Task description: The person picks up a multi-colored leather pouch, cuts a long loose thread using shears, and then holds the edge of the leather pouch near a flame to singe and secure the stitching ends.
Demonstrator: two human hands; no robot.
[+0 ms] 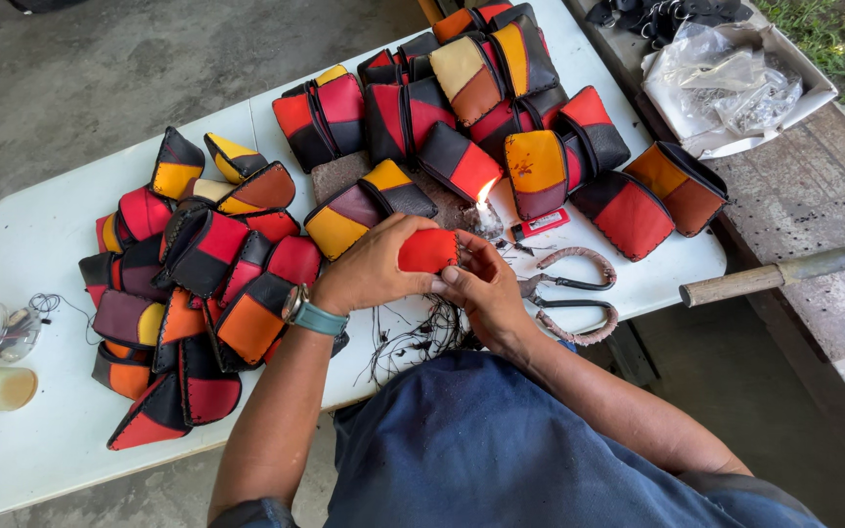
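My left hand (372,264) and my right hand (481,284) together hold a small red leather pouch (427,250) just above the white table (31,225). A lit candle (484,203) burns right beyond the pouch, its flame close to my right fingers. A teal-strapped watch sits on my left wrist. Scissors (569,293) with cord-wrapped handles lie to the right of my right hand. Dark thread trimmings (413,337) are scattered on the table under my hands.
A heap of patchwork pouches in red, black, orange and yellow (198,284) lies at the left, another heap (501,108) at the back. A red lighter (540,226) lies by the candle. A wooden handle (775,276) and a box with plastic bags (735,83) are at the right.
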